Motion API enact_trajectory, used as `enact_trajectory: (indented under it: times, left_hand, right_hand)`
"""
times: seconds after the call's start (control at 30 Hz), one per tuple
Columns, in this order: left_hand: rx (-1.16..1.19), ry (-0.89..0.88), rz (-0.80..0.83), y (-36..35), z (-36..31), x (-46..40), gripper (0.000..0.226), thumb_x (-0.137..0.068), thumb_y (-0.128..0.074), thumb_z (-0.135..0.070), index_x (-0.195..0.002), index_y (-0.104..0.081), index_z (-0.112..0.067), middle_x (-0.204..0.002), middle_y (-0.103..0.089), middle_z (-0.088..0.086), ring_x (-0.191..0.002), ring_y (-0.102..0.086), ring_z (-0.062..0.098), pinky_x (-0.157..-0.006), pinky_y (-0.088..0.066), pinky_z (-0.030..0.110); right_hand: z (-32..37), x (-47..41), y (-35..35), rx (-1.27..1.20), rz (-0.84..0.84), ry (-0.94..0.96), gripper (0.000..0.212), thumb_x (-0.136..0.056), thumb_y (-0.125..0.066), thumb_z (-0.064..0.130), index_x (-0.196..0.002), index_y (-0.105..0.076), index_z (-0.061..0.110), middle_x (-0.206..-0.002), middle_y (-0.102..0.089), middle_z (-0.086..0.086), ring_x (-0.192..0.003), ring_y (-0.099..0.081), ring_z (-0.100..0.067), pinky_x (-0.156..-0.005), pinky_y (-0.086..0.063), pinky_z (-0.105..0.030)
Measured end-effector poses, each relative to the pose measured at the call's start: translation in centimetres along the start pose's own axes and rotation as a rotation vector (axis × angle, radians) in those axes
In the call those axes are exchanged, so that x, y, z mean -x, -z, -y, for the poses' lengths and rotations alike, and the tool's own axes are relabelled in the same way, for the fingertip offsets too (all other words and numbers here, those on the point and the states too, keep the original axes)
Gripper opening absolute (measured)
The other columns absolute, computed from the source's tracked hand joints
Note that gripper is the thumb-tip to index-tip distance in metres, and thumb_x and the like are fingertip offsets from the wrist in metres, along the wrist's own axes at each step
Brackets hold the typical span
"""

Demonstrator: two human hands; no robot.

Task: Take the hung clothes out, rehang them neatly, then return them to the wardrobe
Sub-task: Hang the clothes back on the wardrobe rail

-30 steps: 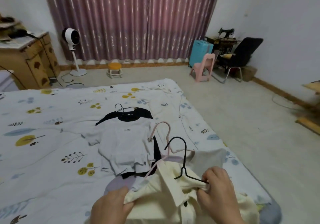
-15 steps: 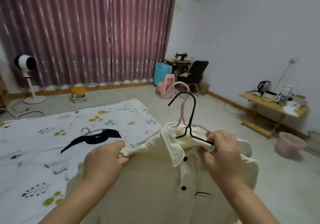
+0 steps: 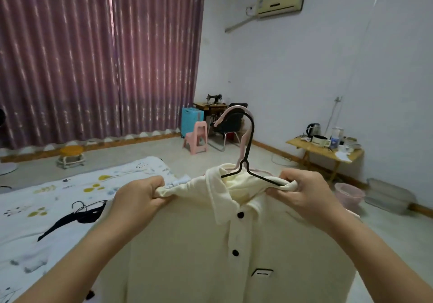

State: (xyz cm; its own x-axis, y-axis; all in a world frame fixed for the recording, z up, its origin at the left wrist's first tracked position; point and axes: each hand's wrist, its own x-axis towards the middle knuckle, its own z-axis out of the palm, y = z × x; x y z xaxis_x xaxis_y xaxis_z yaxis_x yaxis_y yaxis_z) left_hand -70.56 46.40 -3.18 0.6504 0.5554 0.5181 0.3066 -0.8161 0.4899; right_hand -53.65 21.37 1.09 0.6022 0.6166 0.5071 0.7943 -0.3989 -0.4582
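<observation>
HOLD: our left hand (image 3: 138,197) and right hand (image 3: 307,192) each clench a cream shirt (image 3: 210,251) shoulder | RISK: black hanger (image 3: 248,162) and pink hanger (image 3: 234,124) share the collar — one may slip free.

A single head-worn wide-angle camera provides the only view, facing forward across the room toward the curtain (image 3: 98,56) and the far corner. The hands (image 3: 138,197) and the cream shirt (image 3: 187,244) sit close, filling the lower frame; the bed (image 3: 35,209) lies lower left.
</observation>
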Motion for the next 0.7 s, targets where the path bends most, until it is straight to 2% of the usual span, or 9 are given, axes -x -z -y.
enact_trajectory:
  times: [0.07, 0.13, 0.23, 0.33, 0.43, 0.47, 0.57, 0.63, 0.7]
  left_hand:
    - [0.017, -0.016, 0.082, 0.2, -1.7, -0.6, 0.026, -0.081, -0.066, -0.027, -0.066, -0.045, -0.025, -0.063, -0.052, -0.008, -0.069, -0.051, 0.017, -0.054, -0.029, 0.028]
    - [0.043, -0.030, 0.167, 0.7, -3.7, -1.2, 0.018, -0.081, -0.063, -0.028, -0.084, -0.046, -0.032, -0.079, -0.054, -0.013, -0.083, -0.054, 0.015, -0.064, -0.036, 0.029]
    - [0.214, -0.134, 0.112, 1.2, -7.4, -1.6, 0.034, -0.081, -0.060, -0.018, -0.112, -0.051, -0.030, -0.103, -0.054, -0.011, -0.098, -0.052, 0.008, -0.082, -0.043, 0.028]
    - [0.404, -0.295, -0.045, 1.4, -12.4, -1.1, 0.030, -0.086, -0.055, -0.015, -0.114, -0.058, -0.025, -0.104, -0.054, -0.015, -0.088, -0.049, 0.001, -0.074, -0.038, 0.015]
    - [0.528, -0.433, 0.053, 0.8, -16.8, -0.5, 0.030, -0.091, -0.050, -0.030, -0.119, -0.057, -0.022, -0.103, -0.055, -0.016, -0.090, -0.048, -0.003, -0.075, -0.035, 0.000]
    - [0.555, -0.465, 0.100, 0.7, -17.9, -0.4, 0.033, -0.091, -0.049, -0.035, -0.120, -0.054, -0.021, -0.103, -0.057, -0.014, -0.093, -0.050, 0.001, -0.078, -0.037, 0.003]
    - [0.710, -0.460, 0.154, 0.8, -19.9, -0.3, 0.028, -0.090, -0.055, -0.035, -0.107, -0.053, -0.013, -0.099, -0.065, -0.003, -0.093, -0.061, 0.016, -0.084, -0.048, 0.035]
    - [0.823, -0.456, 0.139, 0.9, -20.4, -0.2, 0.016, -0.091, -0.056, -0.026, -0.098, -0.055, -0.012, -0.091, -0.065, -0.002, -0.089, -0.064, 0.018, -0.082, -0.050, 0.037]
    - [0.935, -0.454, 0.208, 1.0, -20.7, 0.1, 0.008, -0.094, -0.050, -0.015, -0.091, -0.056, -0.012, -0.083, -0.066, 0.002, -0.082, -0.065, 0.018, -0.077, -0.052, 0.037]
  right_hand:
    - [-0.1, 1.4, 1.2, -0.007, -0.097, -0.026, 0.035, -0.071, -0.074, 0.039, -0.051, -0.048, 0.026, -0.045, -0.047, 0.007, -0.045, -0.040, -0.008, -0.047, -0.030, -0.028]
    - [-0.2, 2.6, 2.3, -0.028, -0.177, -0.054, 0.037, -0.069, -0.074, 0.039, -0.048, -0.048, 0.025, -0.041, -0.047, 0.009, -0.041, -0.038, -0.007, -0.045, -0.029, -0.027]
    - [0.0, 4.3, 3.7, -0.012, -0.254, -0.106, 0.039, -0.071, -0.077, 0.030, -0.046, -0.048, 0.023, -0.041, -0.044, 0.008, -0.043, -0.037, -0.008, -0.046, -0.029, -0.028]
    - [1.0, 5.6, 4.6, 0.040, -0.288, -0.179, 0.035, -0.072, -0.075, 0.032, -0.051, -0.052, 0.018, -0.046, -0.047, 0.007, -0.048, -0.041, -0.012, -0.048, -0.031, -0.028]
    - [2.6, 6.8, 4.8, 0.093, -0.324, -0.274, 0.037, -0.071, -0.075, 0.037, -0.051, -0.049, 0.018, -0.052, -0.051, 0.007, -0.054, -0.046, -0.012, -0.050, -0.033, -0.028]
    - [3.3, 7.2, 4.7, 0.107, -0.327, -0.314, 0.036, -0.071, -0.074, 0.039, -0.053, -0.051, 0.018, -0.057, -0.056, 0.007, -0.059, -0.050, -0.012, -0.052, -0.038, -0.029]
    - [5.7, 8.7, 4.1, 0.161, -0.352, -0.440, 0.032, -0.067, -0.072, 0.044, -0.056, -0.056, 0.018, -0.059, -0.060, 0.006, -0.060, -0.054, -0.013, -0.055, -0.041, -0.031]
    - [7.3, 9.9, 3.6, 0.207, -0.374, -0.520, 0.032, -0.066, -0.071, 0.045, -0.054, -0.054, 0.021, -0.051, -0.054, 0.006, -0.054, -0.049, -0.012, -0.049, -0.035, -0.030]
    - [8.6, 11.1, 3.2, 0.206, -0.414, -0.606, 0.031, -0.062, -0.072, 0.044, -0.050, -0.052, 0.024, -0.045, -0.050, 0.006, -0.048, -0.045, -0.008, -0.046, -0.030, -0.026]
